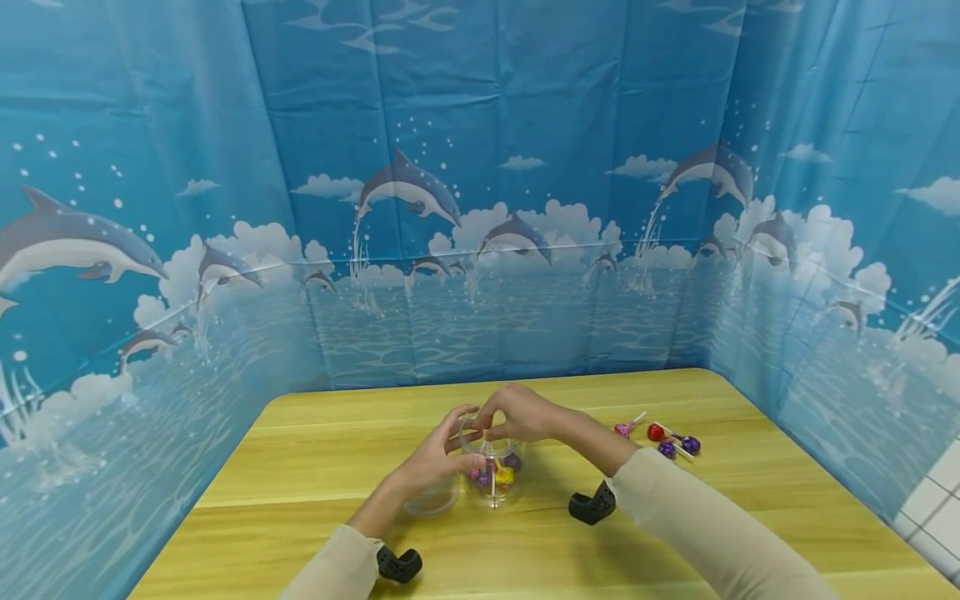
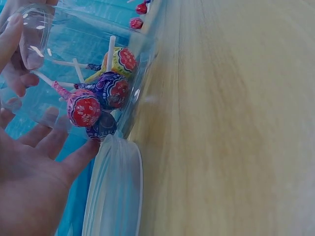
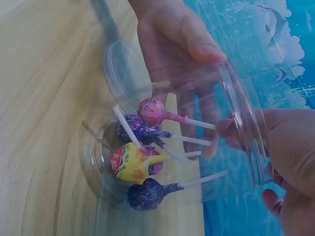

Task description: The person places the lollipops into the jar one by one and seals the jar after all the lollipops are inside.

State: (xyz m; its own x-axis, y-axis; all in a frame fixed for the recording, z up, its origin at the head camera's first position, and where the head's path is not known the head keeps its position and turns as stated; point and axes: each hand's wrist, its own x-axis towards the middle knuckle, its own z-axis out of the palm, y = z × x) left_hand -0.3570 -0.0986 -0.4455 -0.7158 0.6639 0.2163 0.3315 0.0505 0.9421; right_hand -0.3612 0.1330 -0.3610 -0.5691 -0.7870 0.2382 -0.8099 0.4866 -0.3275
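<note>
A clear plastic jar [image 1: 504, 498] stands on the table with several wrapped lollipops inside, among them a yellow one [image 3: 129, 162] and dark purple ones. My left hand [image 1: 435, 462] holds the jar from its left side, thumb at the rim and fingers spread behind the wall. From above, the fingers of my right hand [image 1: 521, 414] reach into the jar's mouth. They pinch the stick end of a pink lollipop [image 3: 151, 111], whose head lies among the others. Beside the jar, under my left hand, lies a clear round lid [image 1: 433, 503].
On the table right of the jar lie several more lollipops: a pink one [image 1: 622, 430], a red one [image 1: 656, 432] and purple ones [image 1: 667, 449]. Black wrist devices [image 1: 592, 505] hang at both sleeves. A blue dolphin-print curtain [image 1: 525, 317] surrounds the wooden table [image 1: 315, 450].
</note>
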